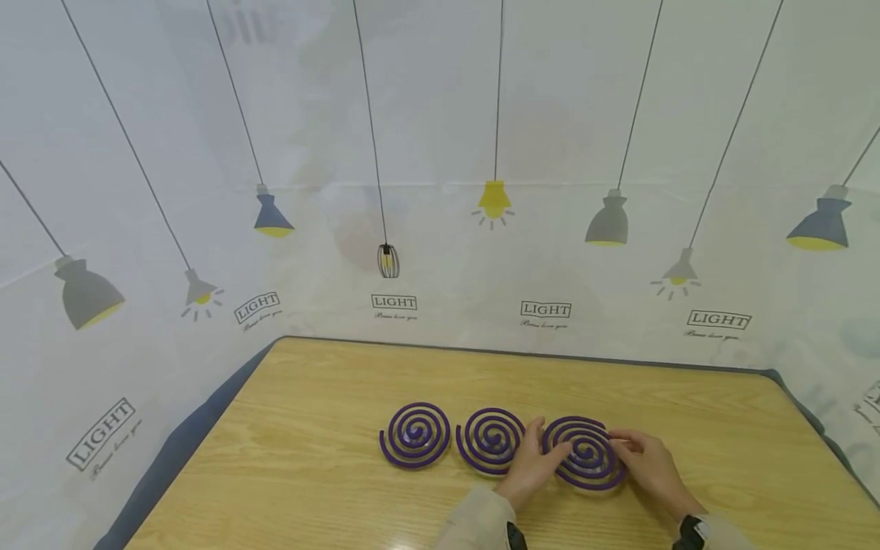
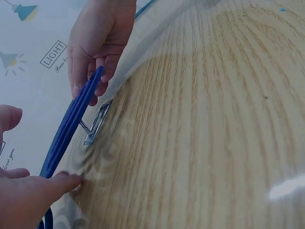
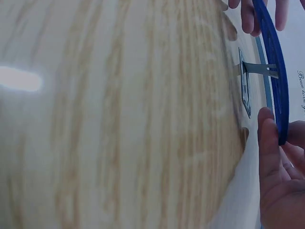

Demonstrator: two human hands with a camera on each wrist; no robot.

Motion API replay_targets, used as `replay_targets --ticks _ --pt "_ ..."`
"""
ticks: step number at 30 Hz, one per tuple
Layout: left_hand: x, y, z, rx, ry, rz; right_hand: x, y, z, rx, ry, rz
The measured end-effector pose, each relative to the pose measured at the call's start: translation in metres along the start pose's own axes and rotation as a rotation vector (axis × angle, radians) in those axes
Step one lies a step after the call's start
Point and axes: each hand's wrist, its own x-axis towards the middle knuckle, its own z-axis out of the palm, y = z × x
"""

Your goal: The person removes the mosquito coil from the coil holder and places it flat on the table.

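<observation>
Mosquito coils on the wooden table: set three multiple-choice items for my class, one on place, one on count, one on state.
1. Which coil do the hands touch? A leftmost B middle C rightmost
2. How many purple coils are there? A two B three C four
3. How does the touched coil sit? A flat on the table B raised on a metal stand C broken in pieces

C: the left hand and right hand flank the rightmost coil.
B: left coil, middle coil, rightmost.
B: wrist views show the metal stand under it.
</observation>
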Motion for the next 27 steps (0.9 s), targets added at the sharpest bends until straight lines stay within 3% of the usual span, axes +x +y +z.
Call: replay_targets --ticks 16,23,27 --pt "0.002 -0.008 0.016 -0.095 0.011 -0.016 -0.002 0.001 -0.001 0.013 0.014 -0.008" --pt "0.003 -0.012 0.022 -0.11 0.044 0.042 -0.004 0.002 -0.003 0.008 0.032 -0.024" --pt "0.003 -0.012 0.022 -0.109 0.051 0.039 -0.005 0.003 -0.002 0.024 0.036 -0.012"
